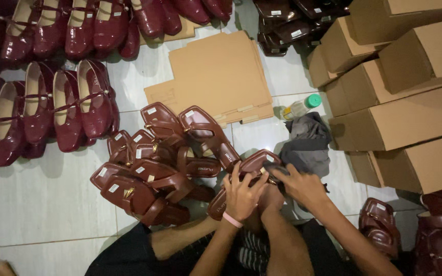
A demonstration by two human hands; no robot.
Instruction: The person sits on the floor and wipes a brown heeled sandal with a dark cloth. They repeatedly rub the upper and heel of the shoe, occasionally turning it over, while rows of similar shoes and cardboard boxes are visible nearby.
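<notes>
While over the floor tiles [42,199], both hands [269,189] clamped on brown sandal [254,166] w/ cloth.

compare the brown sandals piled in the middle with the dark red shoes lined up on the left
The brown sandals are open, strappy and matte; the dark red shoes are closed-toe with a thin strap and glossy. The sandals lie in a loose heap, overlapping at odd angles, while the red shoes stand in tidy rows. Both sit on the white tiled floor.
</notes>
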